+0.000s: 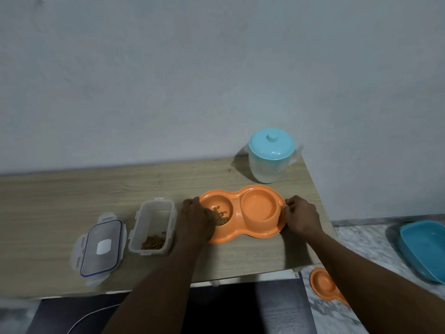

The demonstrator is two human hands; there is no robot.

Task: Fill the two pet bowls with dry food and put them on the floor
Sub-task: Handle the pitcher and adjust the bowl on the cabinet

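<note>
A person takes hold of an orange double bowl [240,238] at the right end of a wooden counter [72,194], one hand at each end so it should lift level. The left hand [196,218] curls over the bowl's left rim. The right hand [301,216] pinches the right rim with bent fingers.

Dry food [221,216] lies only in the left well, while the right well [260,206] looks bare. An open clear box [154,210] stands just left of the bowl, within easy reach for pouring, with a little food [154,242] left at its near end. Its lid [100,247] lies flat beside it. A jug with a teal lid [271,157] stands at the far right corner.

On the floor [361,249], a second orange dish [321,283] is partly hidden behind the right forearm, and its contents cannot be made out. A teal tray [423,247] is cut off by the right edge. The left fingertips are hidden behind the hand.
</note>
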